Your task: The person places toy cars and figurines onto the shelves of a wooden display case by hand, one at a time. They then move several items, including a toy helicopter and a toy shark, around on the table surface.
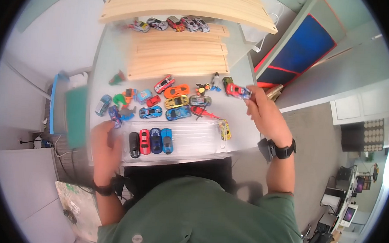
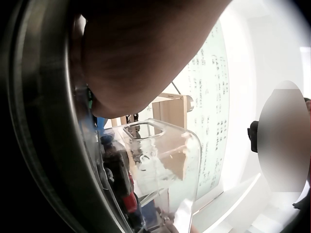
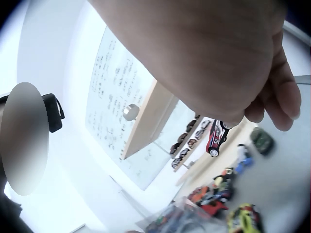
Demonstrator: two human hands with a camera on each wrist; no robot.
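My right hand (image 1: 268,118) pinches a red toy car (image 1: 238,90) with blue and white markings over the right side of the table. In the right wrist view the red, white and black car (image 3: 217,138) shows beneath the fingers. Close behind it sits a dark green toy vehicle (image 1: 227,81). My left hand (image 1: 106,146), blurred, is beside the left end of a clear plastic tray (image 1: 198,141), fingertips right by a purple-blue toy car (image 1: 115,115). In the tray a black car (image 1: 134,145), a red car (image 1: 145,142) and two blue ones stand side by side.
Several toy cars, including an orange car (image 1: 176,91), lie behind the tray with small figures and a red helicopter (image 1: 200,111). A yellow car (image 1: 225,130) is at the tray's right end. A wooden shelf (image 1: 179,64) with a row of cars stands at the back.
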